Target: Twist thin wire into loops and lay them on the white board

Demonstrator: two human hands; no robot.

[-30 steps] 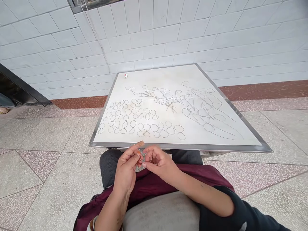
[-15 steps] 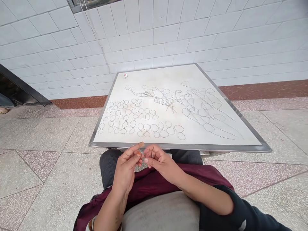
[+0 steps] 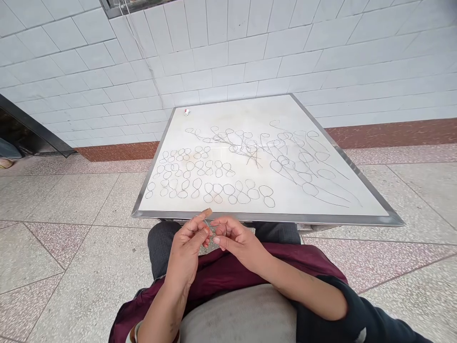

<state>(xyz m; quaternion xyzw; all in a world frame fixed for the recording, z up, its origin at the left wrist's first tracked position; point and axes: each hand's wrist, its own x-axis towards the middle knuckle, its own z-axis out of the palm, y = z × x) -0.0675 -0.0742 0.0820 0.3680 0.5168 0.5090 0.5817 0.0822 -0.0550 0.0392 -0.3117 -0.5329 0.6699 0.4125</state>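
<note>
Just in front of the table's near edge, my left hand (image 3: 186,247) pinches a thin looped wire (image 3: 193,221) between thumb and fingers; its index fingertip has a tan wrapping (image 3: 207,212). Close against it, my right hand (image 3: 238,240) has curled fingers closed on the same wire, part of which is hidden among them. Several figure-eight wire pieces (image 3: 197,188) lie in rough rows on the left half of the white table (image 3: 335,195). Longer wires with a loop at one end (image 3: 310,189) lie in a loose tangle across the middle and right.
A small white and red object (image 3: 186,112) sits at the table's far left corner. Metal trim (image 3: 267,217) runs along the table's edges. Behind stands a white tiled wall (image 3: 246,52). At the far left, part of another person's foot (image 3: 5,163) shows on the speckled floor.
My fingers have shifted slightly, and the two hands are a little further apart at the fingertips. More of the wire loop shows at my left hand. The table's pieces look unmoved.
</note>
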